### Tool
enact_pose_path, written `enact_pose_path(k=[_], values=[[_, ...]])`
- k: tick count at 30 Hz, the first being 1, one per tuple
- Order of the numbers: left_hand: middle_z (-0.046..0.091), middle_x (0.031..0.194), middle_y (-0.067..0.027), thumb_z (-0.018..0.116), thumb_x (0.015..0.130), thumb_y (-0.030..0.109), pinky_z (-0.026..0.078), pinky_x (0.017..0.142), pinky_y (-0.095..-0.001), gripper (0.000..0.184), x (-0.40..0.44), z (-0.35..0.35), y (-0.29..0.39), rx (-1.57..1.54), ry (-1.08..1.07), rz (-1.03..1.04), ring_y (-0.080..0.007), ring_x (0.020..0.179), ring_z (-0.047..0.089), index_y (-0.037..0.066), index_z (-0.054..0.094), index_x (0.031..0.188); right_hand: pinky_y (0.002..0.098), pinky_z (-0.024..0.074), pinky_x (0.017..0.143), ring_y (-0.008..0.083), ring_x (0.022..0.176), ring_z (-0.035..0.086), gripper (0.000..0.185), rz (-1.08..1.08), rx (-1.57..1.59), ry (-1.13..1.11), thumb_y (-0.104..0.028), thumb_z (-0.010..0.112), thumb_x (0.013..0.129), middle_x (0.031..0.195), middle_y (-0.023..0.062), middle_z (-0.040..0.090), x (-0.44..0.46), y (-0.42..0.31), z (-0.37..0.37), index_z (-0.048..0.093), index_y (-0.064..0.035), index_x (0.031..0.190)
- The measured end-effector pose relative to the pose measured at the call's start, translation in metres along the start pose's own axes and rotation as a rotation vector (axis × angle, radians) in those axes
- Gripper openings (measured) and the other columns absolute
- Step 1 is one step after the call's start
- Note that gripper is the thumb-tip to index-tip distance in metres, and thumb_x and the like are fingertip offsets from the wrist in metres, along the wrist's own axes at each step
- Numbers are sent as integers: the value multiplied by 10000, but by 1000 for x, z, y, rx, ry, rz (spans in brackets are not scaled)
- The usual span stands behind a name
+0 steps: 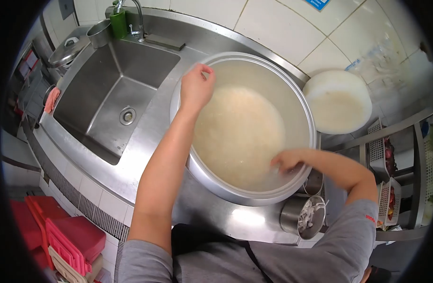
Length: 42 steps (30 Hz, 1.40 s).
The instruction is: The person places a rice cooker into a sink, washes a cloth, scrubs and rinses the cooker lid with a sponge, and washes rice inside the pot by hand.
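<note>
A large round metal pot [299, 108] stands on the steel counter, partly filled with cloudy, off-white liquid [240, 127]. My left hand [196, 89] is over the pot's left rim with its fingers curled closed; whether anything is between them is hidden. On the pot's right side, my right hand [291, 161] reaches in over the rim, above or at the liquid's edge. Motion smears its fingers, so I cannot tell whether they are open or closed.
Left of the pot is a steel sink [101, 108] with a faucet [140, 21]. A round white basin [336, 125] is at the right. By the pot's lower right, a small metal pot [289, 219] contains pale pieces. Red bins [77, 240] stand below left.
</note>
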State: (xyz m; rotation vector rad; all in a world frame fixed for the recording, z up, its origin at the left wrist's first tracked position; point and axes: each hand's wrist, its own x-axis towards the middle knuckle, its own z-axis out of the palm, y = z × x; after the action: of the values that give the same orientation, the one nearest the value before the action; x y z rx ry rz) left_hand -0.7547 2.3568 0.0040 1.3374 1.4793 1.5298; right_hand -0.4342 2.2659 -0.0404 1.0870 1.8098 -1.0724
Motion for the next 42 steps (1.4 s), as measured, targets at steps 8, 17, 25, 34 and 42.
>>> enact_pose_path(k=[8, 17, 25, 34, 42], values=[[610, 751, -162, 512, 717, 145, 471, 662, -408, 153, -15, 2, -9, 669, -297, 165, -322, 719, 591, 49, 608, 787, 405, 167, 1043, 209, 1274, 210, 343, -140, -1408, 943, -152, 443, 789, 1355, 40, 293, 50, 24, -195, 516, -129, 1123], [610, 750, -131, 522, 712, 144, 462, 648, -381, 125, -14, 1, -10, 727, -357, 77, -295, 729, 580, 61, 596, 770, 362, 402, 771, 243, 897, 476, 170, -211, -1084, 950, -192, 449, 817, 950, 78, 512, 73, 32, -207, 552, -78, 889], [607, 835, -181, 483, 678, 60, 472, 683, -401, 182, -13, -3, -7, 651, -429, -1, -331, 785, 588, 5, 611, 795, 402, 451, 693, 282, 803, 573, 330, 237, -792, 304, -352, 450, 817, 816, 99, 588, 3, 42, -64, 590, -57, 769], [612, 792, -167, 487, 700, 74, 476, 649, -392, 144, -13, 1, -19, 716, -385, 98, -317, 752, 590, 21, 609, 757, 446, 410, 713, 287, 932, 522, 156, -57, -1312, 1123, -172, 438, 803, 985, 157, 528, 67, 13, -208, 520, -45, 841], [561, 774, -122, 570, 699, 133, 450, 638, -366, 160, 0, -2, -9, 312, 186, 272, -292, 692, 550, 88, 567, 852, 407, 399, 824, 364, 1024, 472, 409, 85, -267, 1496, -221, 503, 827, 1046, 246, 511, -22, 96, -125, 413, 17, 1148]])
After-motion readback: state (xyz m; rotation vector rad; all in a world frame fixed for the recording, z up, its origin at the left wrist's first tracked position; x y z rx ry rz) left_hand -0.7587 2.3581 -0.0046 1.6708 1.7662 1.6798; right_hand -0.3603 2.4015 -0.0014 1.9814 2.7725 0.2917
